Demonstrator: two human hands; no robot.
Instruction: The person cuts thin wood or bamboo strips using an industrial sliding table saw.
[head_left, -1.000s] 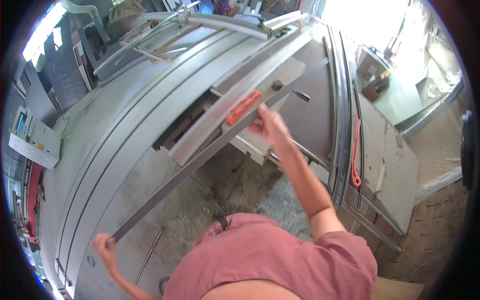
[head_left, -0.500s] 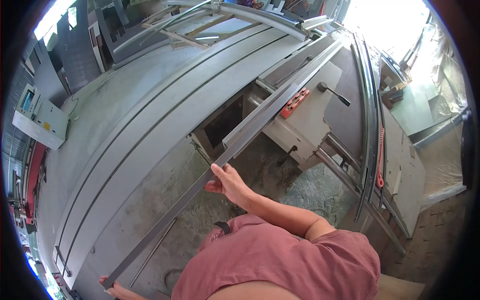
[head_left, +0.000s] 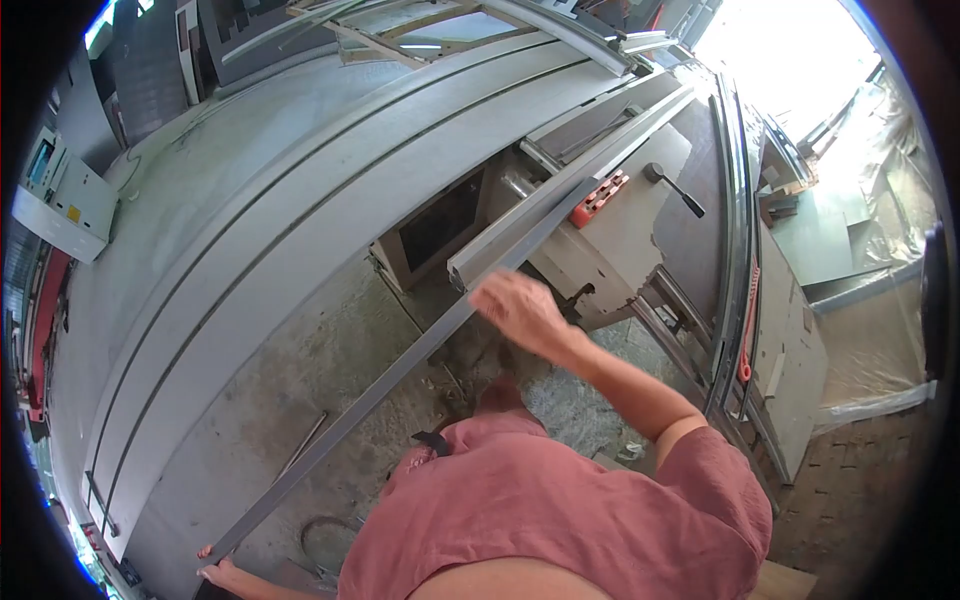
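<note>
A long, narrow grey strip [head_left: 370,395] runs diagonally from the lower left up to the machine, where its far part lies beside a pale metal rail [head_left: 625,140]. My left hand [head_left: 222,568] is closed around the strip's near end at the lower left. At the strip's middle, just where the rail starts, is my right hand [head_left: 522,312], back upward and blurred. Its fingers look curled at the strip's edge, but their grip is hidden. An orange-red piece with notches [head_left: 598,198] lies against the strip's far end on the machine top.
A wide grey table with two long slots [head_left: 300,215] stretches along the left. A black lever [head_left: 675,190] sticks up from the machine top. Long dark profiles [head_left: 738,230] stand at right, with a red hook-ended tool [head_left: 747,350]. A thin rod [head_left: 303,445] shows below the strip.
My right hand has moved up and right along the strip, and its thumb no longer shows on top. My left hand still holds the near end. The camera view has shifted slightly.
</note>
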